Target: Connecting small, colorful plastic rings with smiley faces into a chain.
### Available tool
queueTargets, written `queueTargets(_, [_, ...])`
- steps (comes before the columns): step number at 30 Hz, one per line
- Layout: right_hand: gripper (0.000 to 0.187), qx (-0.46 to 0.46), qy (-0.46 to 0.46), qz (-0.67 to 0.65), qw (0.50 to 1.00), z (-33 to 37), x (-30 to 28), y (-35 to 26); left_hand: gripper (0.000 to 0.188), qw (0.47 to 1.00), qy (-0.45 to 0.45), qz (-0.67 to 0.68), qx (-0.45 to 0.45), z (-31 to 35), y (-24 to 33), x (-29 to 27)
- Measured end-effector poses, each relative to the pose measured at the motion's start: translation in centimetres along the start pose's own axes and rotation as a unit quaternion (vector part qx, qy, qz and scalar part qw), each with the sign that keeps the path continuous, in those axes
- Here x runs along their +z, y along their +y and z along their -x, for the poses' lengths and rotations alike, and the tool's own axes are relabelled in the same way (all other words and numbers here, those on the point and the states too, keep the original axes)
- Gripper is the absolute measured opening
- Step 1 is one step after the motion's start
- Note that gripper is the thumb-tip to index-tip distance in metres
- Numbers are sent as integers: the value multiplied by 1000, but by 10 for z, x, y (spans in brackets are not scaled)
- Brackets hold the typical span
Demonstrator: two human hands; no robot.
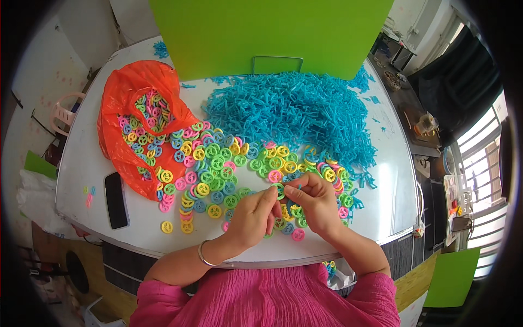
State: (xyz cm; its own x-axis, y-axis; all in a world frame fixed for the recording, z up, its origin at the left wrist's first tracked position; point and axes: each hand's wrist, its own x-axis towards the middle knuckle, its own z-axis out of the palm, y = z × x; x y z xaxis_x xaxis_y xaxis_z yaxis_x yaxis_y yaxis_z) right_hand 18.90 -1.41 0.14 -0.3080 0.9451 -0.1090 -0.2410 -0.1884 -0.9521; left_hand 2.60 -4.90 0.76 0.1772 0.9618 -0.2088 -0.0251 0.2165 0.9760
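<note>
Table (376,229), white top: L hand (251,218) and R hand (317,207) sit above the near edge, slightly R of ctr.; L thumb and index pinch the rim of one green wheel (280,191), other L fingers curled below; R thumb and index pressed together on a small blue part (299,186), tips right beside the same wheel; whether part and wheel engage is too small to tell; green wheel thus sits btwn both hands, over the near half of the table; loose wheels (214,211) (green, yellow, pink, blue) spread across mid-table, L side to beneath R hand; red plastic bag (115,101), open, w/ more wheels inside, lies nr the far L corner; heap of blue parts (283,111) covers the far side, ctr. to R; green board (261,32) w/ metal handle (278,57) stands behind heap, at far edge; phone (115,200), dark face up, lies nr L edge, just beside bag; bracelet (204,253) on L wrist.
</note>
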Motion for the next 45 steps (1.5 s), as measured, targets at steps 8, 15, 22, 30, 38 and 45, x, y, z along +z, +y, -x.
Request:
queueTargets(8, [6,44,-10,-48,998,-7,-6,-1,61,985,-100,115,-83,-10,8,-23])
queueTargets(15, [18,139,-23,-91,986,-8,-14,3,23,922,151,-211,288,-19,13,-14])
queueTargets(22, [29,-236,-32,317,918,-1,-12,-9,25,997,-18,74,17,-29,-1,-40])
queueTargets(30, [31,-530,-163,496,668,-15,-30,-18,25,986,-32,152,-66,-28,10,-28])
queueTargets(38, [22,-148,-42,105,982,-5,-32,-7,25,793,151,-497,317,-53,-24,-43])
queueTargets(45, [22,-108,-71,147,981,-10,-36,-2,27,902,112,-373,185,-51,-26,-51])
